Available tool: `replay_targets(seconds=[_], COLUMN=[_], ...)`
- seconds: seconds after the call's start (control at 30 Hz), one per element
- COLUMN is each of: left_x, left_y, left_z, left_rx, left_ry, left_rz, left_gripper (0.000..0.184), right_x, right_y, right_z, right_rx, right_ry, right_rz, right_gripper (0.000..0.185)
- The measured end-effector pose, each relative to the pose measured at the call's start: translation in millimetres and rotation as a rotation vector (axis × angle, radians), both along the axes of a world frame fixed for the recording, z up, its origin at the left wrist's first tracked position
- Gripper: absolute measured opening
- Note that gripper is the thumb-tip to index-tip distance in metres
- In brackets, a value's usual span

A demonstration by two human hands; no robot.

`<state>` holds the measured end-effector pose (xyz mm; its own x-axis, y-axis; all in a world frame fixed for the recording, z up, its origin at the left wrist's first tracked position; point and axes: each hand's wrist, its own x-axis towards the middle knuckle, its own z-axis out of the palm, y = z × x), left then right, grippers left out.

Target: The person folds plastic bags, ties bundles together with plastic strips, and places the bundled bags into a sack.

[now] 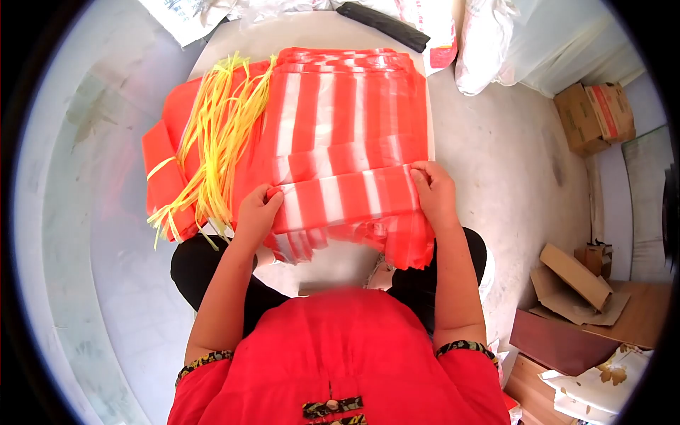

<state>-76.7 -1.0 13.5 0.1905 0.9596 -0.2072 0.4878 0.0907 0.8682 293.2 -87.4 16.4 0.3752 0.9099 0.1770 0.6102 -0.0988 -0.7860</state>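
Observation:
A stack of red-and-white striped plastic sheets lies on the table, its near end hanging over the front edge. My left hand pinches the left end of a folded striped band at the near part of the stack. At the band's right end, my right hand grips the same sheet between thumb and fingers. A bundle of yellow ties rests left of the stack, on folded red plastic.
A black rolled item lies at the table's far edge, near white bags. Cardboard boxes stand at the far right. An opened carton sits on a brown cabinet at the lower right.

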Motion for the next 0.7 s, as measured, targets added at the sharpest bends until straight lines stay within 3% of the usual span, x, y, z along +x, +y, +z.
replay_targets(seconds=[0.1,0.2,0.3,0.37,0.4,0.5,0.57,0.7], left_x=[-3,-1,13,10,9,7,18,21], left_y=[2,1,-12,-19,-24,-37,-42,-36], left_z=[-18,-22,19,15,13,21,25,18], left_rx=[-0.008,0.042,0.083,0.433,0.608,0.893,0.86,0.766], left_ry=[-0.109,0.026,0.291,0.309,0.318,0.377,0.42,0.583], left_rz=[0.026,0.038,0.075,0.059,0.047,-0.362,-0.515,-0.587], left_gripper=[0.022,0.021,0.027,0.039,0.045,0.065,0.072,0.069], right_x=[2,0,-2,-10,-18,-48,-59,-55], right_y=[2,2,-2,-9,-10,-16,-25,-21], right_z=[-2,-2,-1,17,32,53,35,30], right_rx=[0.051,-0.05,-0.121,-0.121,-0.205,-0.23,0.066,-0.05], right_ry=[-0.141,-0.151,-0.305,-0.475,-0.609,-0.775,-0.571,-0.541], right_rz=[0.03,-0.026,-0.097,-0.119,-0.015,0.322,0.559,0.498], right_gripper=[0.021,0.022,0.024,0.026,0.03,0.046,0.062,0.069])
